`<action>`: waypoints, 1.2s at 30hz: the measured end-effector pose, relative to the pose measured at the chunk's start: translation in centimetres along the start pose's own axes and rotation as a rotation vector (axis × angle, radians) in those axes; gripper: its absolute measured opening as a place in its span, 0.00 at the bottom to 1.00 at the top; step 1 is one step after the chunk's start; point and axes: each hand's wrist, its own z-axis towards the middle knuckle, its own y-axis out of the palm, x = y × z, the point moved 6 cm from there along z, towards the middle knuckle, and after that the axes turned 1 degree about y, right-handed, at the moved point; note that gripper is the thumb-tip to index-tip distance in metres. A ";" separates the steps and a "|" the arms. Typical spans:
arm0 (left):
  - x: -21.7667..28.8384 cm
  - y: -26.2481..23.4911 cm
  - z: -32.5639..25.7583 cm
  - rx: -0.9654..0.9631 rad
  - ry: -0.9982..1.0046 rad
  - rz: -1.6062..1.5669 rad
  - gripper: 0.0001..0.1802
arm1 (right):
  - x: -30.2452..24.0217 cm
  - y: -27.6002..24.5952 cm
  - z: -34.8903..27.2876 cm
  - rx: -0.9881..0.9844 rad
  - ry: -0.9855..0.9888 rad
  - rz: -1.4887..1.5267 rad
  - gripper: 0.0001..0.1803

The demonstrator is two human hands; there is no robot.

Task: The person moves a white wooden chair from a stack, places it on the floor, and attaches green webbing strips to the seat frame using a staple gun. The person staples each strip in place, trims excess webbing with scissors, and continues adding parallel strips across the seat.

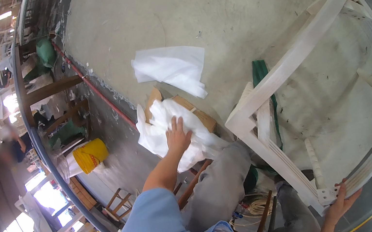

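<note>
**Taking the white cloth while I hold the chair frame**

My left hand [178, 137] lies on the crumpled white cloth [169, 131], fingers spread wide and pressing on top of it, not yet closed around it. The cloth sits on a brown cardboard box [203, 117], just to the left of the white wooden chair frame [285, 62]. My right hand [341, 203] holds the lower corner of this frame; the fingers curl on the wood to keep it steady.

I judge that I am at the step of picking up the cloth. The next move asks me to close the fingers and gather the loose folds, while the other hand keeps the frame from tipping.

A second white sheet [173, 69] lies flat on the concrete floor [226, 6], above the box and well apart from the frame. A green strap [260, 74] hangs beside the frame's rail. Far left of the frame I see a yellow bucket [90, 155], a red pipe [93, 89] and bright workshop windows.
</note>
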 end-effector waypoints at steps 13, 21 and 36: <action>-9.7 7.1 2.4 -0.206 -0.270 -0.814 0.43 | 0.7 -0.4 0.2 0.090 0.040 -0.037 0.35; -12.0 5.7 3.5 -0.071 -0.294 -0.679 0.37 | 0.7 -0.6 0.9 0.005 -0.024 -0.052 0.38; -6.7 0.0 15.3 0.304 -0.431 -1.195 0.27 | -1.1 0.9 0.6 -0.006 -0.110 -0.101 0.41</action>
